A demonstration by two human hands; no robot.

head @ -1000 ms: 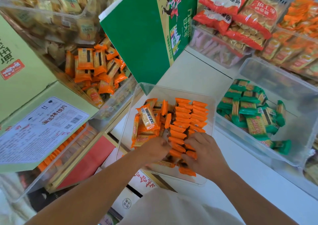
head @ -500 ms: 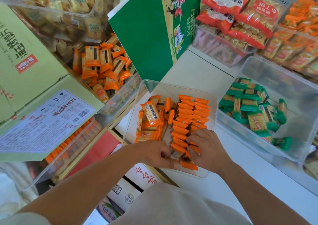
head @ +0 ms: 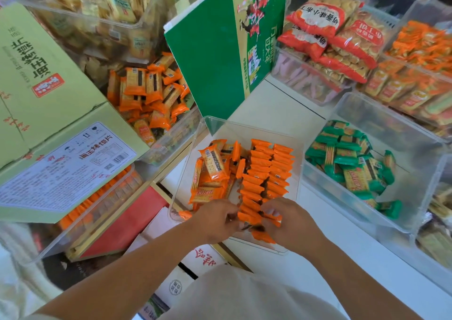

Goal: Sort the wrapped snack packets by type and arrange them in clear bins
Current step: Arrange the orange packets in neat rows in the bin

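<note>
centre bin (head: 247, 127): clear; on the white counter (head: 278, 109), near middle of scene; both hands are over its near edge
orange packets (head: 265, 170): inside centre bin; right half stands on edge in two tidy rows running far to near; left half is a loose pile, several lying flat with label or barcode up
left hand (head: 216, 219): at the near end of the rows, on their left side; fingers curled in, tips pinching the nearest orange packets
right hand (head: 292, 224): opposite, on the right side of the same row end; fingers curled over the nearest orange packets and gripping them; thumb hidden
gap between hands: narrow; only the nearest few packets lie between the fingertips
right bin (head: 396, 126): clear; just right of centre bin on the counter; cannot tell if the two walls touch
green packets (head: 347, 159): loose heap in right bin, mostly toward its left side; a few lie nearer, apart from the heap
carton (head: 208, 60): green, upright; beyond centre bin, its lower corner at the bin's far left rim
box (head: 49, 87): pale green, far left, tilted; white printed label on its near face
left bin (head: 171, 138): clear; between box and carton; orange-wrapped snacks heaped loosely inside
red bags (head: 327, 28): far right; stacked on top of another clear bin
</note>
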